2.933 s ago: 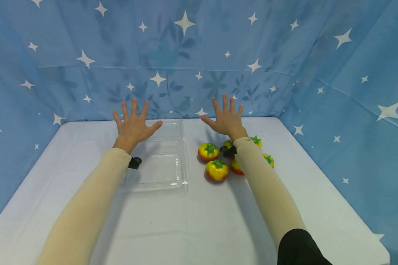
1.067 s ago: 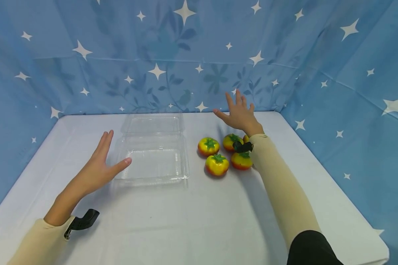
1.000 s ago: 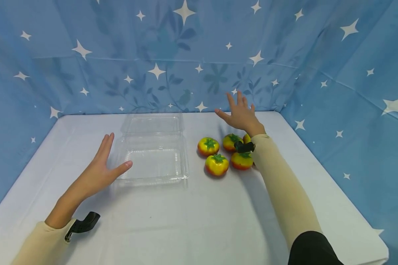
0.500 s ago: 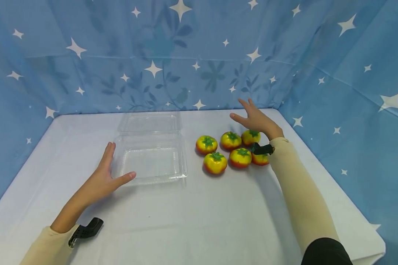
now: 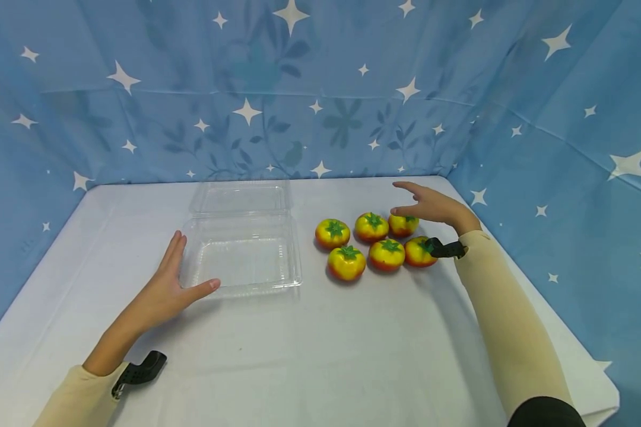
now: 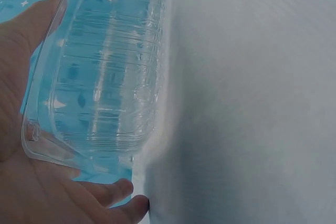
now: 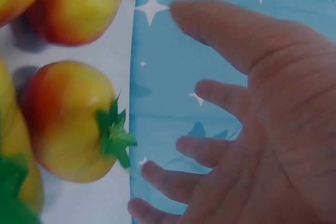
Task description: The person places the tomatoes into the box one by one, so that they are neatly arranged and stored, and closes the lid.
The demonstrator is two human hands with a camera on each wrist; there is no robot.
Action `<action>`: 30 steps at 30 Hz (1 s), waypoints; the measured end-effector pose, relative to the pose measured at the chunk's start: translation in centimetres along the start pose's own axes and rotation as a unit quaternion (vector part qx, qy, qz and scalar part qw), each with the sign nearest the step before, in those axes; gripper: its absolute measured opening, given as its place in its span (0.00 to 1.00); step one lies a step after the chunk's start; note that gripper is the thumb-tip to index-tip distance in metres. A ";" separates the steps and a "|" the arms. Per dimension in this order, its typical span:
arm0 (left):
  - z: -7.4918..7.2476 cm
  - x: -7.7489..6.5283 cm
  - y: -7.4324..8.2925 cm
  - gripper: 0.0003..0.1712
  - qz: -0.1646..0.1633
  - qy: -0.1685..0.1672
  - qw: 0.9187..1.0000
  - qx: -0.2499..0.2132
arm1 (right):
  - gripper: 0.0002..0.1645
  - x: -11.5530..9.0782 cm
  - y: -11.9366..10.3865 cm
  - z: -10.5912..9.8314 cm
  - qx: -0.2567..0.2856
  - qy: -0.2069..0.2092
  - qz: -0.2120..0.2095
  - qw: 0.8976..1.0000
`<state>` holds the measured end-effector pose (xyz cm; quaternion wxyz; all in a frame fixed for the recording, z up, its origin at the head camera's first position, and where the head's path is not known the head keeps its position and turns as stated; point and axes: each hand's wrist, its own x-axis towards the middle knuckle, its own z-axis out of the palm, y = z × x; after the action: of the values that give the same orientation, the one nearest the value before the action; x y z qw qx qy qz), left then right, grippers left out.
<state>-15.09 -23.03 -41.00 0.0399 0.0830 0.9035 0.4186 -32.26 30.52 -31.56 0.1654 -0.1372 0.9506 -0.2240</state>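
Blue curtain (image 5: 320,71) w/ white stars, biggest thing in view, runs across back & R side, also L edge. Then the counter (image 5: 320,356), white top, carrying everything. Cream sleeves (image 5: 513,320) next, both cut off by bottom edge, R one w/ black band (image 5: 546,412) low down.

Clear plastic container (image 5: 243,290) is L of ctr on the counter, base nearer the person, lid (image 5: 240,197) folded back twd curtain.

L hand (image 5: 162,293) is at container's near L corner: thumb along front, other fingers along L side, extended & released. L wrist view puts the corner btwn thumb & fingers; can't tell if they touch.

R hand (image 5: 432,204) hangs nr the far R fruit (image 5: 402,227), fingers spread, slightly bent, released, holding nothing; R wrist view shows fingertips apart from it.

Six fruits (image 5: 387,255) in all, yellow going red-orange, 2 rows of 3, R of container. Smaller: black wrist pieces (image 5: 145,369), one per cuff. Smallest: green leafy tops (image 5: 348,251) on the fruits.
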 end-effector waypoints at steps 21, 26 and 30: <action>0.4 0.1 -0.1 0.74 0.001 0.017 1.000 -0.006 | 0.43 0.1 2.2 2.1 0.009 -0.031 0.004 0.999; 0.4 0.0 0.0 0.74 0.002 0.018 1.000 -0.006 | 0.42 -0.1 2.2 2.1 -0.001 -0.018 0.000 1.000; 0.3 0.0 -0.1 0.73 0.004 0.020 1.000 -0.002 | 0.42 -0.2 2.1 2.2 -0.002 -0.013 0.003 1.000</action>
<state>-15.06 -22.80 -41.27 0.0207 0.0779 0.9030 0.4220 -31.62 31.63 -34.35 0.1786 -0.1378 0.9491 -0.2200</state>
